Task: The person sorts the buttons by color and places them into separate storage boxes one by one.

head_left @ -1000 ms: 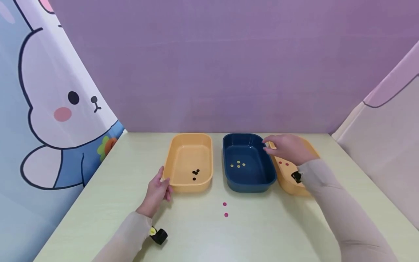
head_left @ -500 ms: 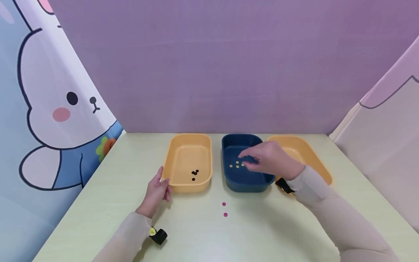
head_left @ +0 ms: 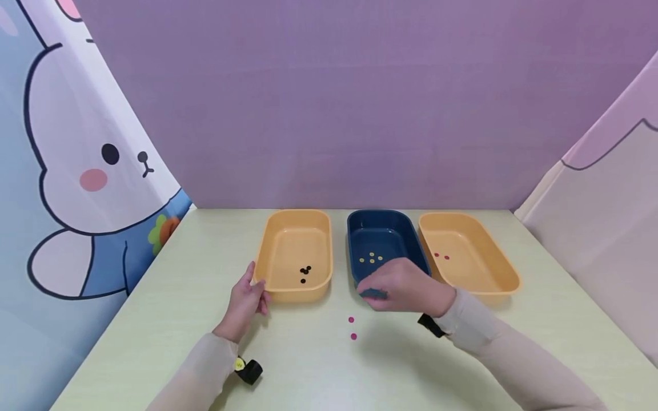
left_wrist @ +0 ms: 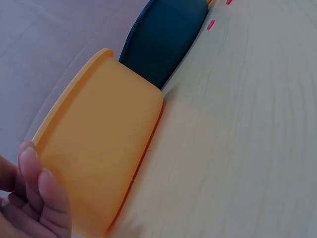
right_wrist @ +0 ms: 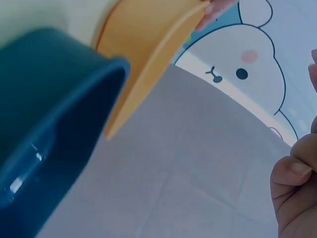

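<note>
My left hand holds the near left corner of the left yellow tray, thumb at the rim; its fingertips show by the tray wall in the left wrist view. Several black buttons lie in that tray. Over the near edge of the blue tray hovers my right hand, with nothing seen in its fingers. The right wrist view shows its thumb and a finger apart. Several yellow buttons lie in the blue tray. Two pink buttons lie on the table in front.
A second yellow tray stands at the right against the blue one, with two pink buttons inside. A purple cloth closes off the table's back edge, and printed cloths hang at both sides.
My right hand has moved from over the right yellow tray, left across the blue tray and toward me to its near edge. My left hand has stayed at its tray corner.
</note>
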The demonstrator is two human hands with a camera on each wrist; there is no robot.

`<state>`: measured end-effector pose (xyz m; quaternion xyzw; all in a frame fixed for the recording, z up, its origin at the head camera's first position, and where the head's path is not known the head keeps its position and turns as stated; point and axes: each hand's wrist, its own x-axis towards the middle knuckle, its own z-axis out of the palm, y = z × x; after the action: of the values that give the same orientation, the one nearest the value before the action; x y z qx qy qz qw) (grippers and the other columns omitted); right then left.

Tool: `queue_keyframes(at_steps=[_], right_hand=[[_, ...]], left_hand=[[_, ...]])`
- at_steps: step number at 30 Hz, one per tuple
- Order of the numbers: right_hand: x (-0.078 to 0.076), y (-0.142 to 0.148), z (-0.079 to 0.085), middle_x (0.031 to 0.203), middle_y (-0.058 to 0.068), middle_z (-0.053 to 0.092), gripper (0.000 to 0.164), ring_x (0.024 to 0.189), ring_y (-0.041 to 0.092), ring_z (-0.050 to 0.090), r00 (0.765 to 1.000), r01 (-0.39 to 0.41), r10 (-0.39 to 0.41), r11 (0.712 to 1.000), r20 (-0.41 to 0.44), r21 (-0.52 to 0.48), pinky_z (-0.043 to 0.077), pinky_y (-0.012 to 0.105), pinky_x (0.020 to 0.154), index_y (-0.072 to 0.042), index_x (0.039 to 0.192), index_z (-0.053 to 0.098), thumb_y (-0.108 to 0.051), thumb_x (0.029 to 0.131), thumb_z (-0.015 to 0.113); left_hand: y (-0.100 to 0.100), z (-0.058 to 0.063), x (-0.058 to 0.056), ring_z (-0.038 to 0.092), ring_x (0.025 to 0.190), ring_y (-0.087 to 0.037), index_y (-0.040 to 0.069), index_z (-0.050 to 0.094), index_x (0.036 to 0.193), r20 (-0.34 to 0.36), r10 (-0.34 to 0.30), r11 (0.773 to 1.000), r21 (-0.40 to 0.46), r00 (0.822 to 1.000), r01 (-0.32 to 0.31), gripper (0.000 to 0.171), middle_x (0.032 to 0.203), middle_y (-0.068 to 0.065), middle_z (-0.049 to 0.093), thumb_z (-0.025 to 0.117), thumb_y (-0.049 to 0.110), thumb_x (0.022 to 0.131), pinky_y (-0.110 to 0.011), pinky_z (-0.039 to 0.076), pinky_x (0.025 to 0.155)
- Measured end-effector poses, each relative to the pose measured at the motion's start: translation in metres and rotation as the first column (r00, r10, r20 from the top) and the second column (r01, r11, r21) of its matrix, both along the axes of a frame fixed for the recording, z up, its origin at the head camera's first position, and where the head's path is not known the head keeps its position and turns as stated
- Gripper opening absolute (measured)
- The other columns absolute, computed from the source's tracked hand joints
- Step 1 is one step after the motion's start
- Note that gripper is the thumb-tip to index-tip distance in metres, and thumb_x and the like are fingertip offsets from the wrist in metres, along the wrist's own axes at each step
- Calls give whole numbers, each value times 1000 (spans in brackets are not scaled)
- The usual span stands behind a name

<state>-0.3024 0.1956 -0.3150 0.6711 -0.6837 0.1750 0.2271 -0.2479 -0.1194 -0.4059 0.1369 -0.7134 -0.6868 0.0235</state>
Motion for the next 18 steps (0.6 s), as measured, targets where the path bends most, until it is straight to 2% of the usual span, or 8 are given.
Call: queue_keyframes(at_steps=[6, 11, 14, 18], right_hand=[[9, -5, -22, 77, -5, 71, 13, 55, 1, 57, 997, -3, 2, 1000, 83, 18, 44, 8, 58, -11, 85, 75, -7, 73, 76], [12, -6, -36, 81, -10, 71, 13, 51, -5, 47, 991, 29, -44, 993, 128, 117, 36, 5, 53, -15, 87, 75, -11, 75, 77], [14, -4, -40, 84, -11, 72, 12, 47, -5, 38, 976, 82, -124, 972, 182, 220, 28, 5, 48, -16, 88, 75, -14, 77, 77], [19, -3, -45, 85, -13, 71, 10, 50, -5, 42, 940, 153, -251, 915, 231, 373, 30, 7, 49, -17, 90, 76, -18, 80, 74]], left_hand=[[-1, 2, 2, 44, 44, -6, 10, 5, 154, 9, -4, 1000, -6, 1000, 4, 63, 61, 1, 51, 38, 5, 102, -19, 44, 45], [-1, 2, 2, 44, 44, -5, 9, 5, 154, -10, -5, 1000, 0, 1000, 5, 63, 61, 1, 51, 39, 4, 101, -18, 43, 44], [0, 1, 1, 44, 43, -6, 8, 5, 154, -19, -8, 1000, 7, 1000, 8, 63, 61, 2, 51, 39, 4, 101, -18, 43, 44], [0, 0, 0, 44, 42, -6, 8, 5, 154, -17, -7, 1000, 6, 1000, 7, 62, 61, 1, 51, 38, 4, 102, -19, 44, 44]])
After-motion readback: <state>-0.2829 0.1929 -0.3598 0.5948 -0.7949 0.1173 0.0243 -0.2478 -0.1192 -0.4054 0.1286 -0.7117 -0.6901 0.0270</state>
